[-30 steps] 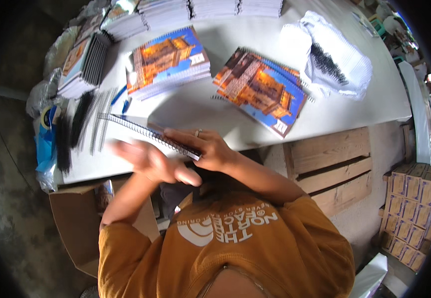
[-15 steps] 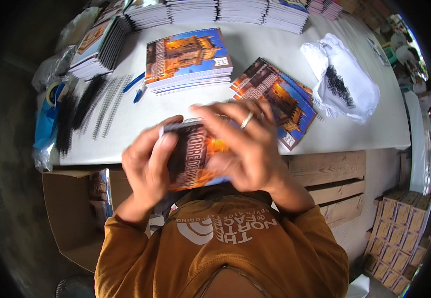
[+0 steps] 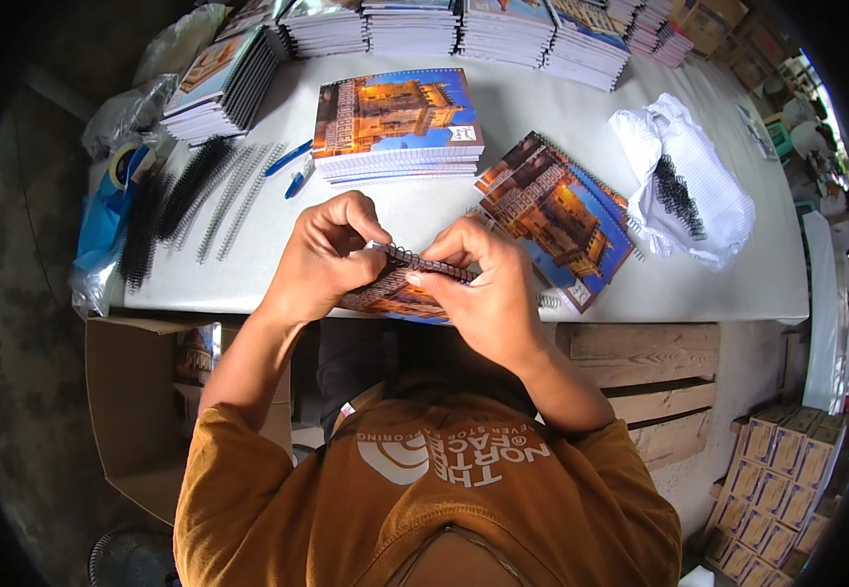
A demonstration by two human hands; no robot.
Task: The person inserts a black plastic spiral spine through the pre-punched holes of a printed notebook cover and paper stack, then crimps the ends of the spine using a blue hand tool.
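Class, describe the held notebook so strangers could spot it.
By the near edge of the white table, find the left hand and right hand. Between them is the notebook, spiral along its far edge; unlike the stacked notebooks beyond, it is held.

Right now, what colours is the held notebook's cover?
The notebook's cover shows orange and dark brown with some blue, best seen in the head view.

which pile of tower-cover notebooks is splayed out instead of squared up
The low pile nearest the right hand: it lies fanned at uneven angles, while the taller pile beside the blue pens is stacked squarely.
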